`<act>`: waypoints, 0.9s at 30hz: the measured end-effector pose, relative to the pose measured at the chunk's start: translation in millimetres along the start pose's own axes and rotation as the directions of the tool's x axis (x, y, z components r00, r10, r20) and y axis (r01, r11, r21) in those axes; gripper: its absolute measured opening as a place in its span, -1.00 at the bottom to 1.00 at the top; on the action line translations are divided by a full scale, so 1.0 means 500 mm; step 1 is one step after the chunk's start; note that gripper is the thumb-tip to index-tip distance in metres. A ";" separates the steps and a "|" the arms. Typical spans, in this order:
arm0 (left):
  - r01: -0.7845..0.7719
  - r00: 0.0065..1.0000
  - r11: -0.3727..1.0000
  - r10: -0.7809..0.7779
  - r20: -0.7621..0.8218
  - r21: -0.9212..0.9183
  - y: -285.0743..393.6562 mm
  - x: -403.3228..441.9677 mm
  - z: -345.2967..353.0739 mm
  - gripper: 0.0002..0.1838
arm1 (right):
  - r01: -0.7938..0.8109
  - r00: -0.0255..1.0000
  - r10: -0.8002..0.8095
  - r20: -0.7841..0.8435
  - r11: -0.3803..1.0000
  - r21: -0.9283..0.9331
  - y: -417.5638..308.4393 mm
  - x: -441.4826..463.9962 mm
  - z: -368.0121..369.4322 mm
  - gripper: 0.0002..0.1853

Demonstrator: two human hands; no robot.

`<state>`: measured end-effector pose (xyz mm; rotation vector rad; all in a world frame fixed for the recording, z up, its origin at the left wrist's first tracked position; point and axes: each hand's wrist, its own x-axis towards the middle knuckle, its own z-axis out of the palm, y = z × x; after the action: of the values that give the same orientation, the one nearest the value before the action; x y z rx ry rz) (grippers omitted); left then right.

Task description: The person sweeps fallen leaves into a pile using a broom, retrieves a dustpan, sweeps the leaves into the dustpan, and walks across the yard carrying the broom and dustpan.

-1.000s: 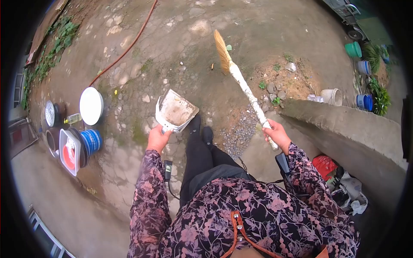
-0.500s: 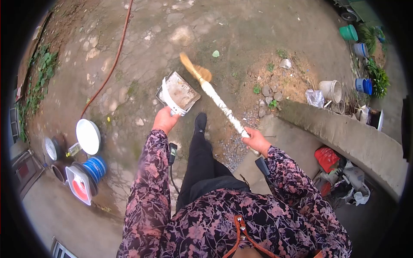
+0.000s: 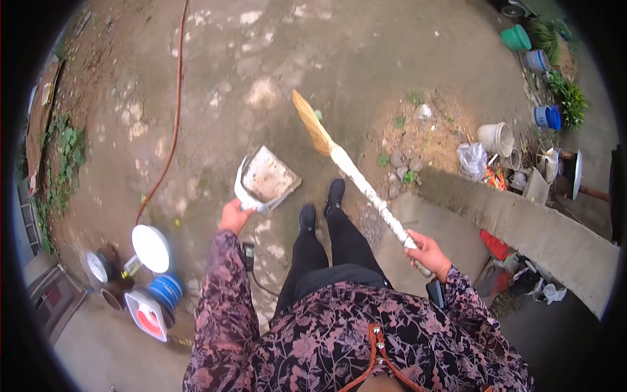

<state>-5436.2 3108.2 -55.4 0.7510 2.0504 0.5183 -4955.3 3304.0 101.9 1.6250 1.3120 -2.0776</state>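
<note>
My left hand (image 3: pixel 234 215) is closed on the white handle of a dustpan (image 3: pixel 270 173), whose tray looks dirty and stained. The pan is held out in front of my left foot. My right hand (image 3: pixel 428 253) grips a broom (image 3: pixel 367 189) near the end of its white-wrapped handle. The broom slants up and to the left, its straw-coloured bristles (image 3: pixel 312 124) pointing away from me. Broom and dustpan are apart from each other. Whether the bristles touch the ground I cannot tell.
A red hose (image 3: pixel 175 124) runs along the ground at left. Beside it stand a white basin (image 3: pixel 151 248), a blue bucket (image 3: pixel 166 289) and a pan with red inside (image 3: pixel 146 317). At right are a low concrete wall (image 3: pixel 516 222), stones (image 3: pixel 406 163), a white bucket (image 3: pixel 496 138) and a green bucket (image 3: pixel 516 38).
The broom has swung to the right and away from the dustpan, with my right hand moving right and nearer. My left hand has lowered with the dustpan. Both feet now show.
</note>
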 end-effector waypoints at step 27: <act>0.017 0.778 0.645 -0.488 -0.395 -0.764 0.537 0.648 -0.616 -0.83 | 0.001 0.998 0.023 -0.054 0.917 0.399 -1.109 0.696 -0.336 -0.74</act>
<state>-5753.3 3498.7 81.6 -0.2594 2.1411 1.4225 -5317.8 3874.2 88.5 1.8512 0.9272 -2.4289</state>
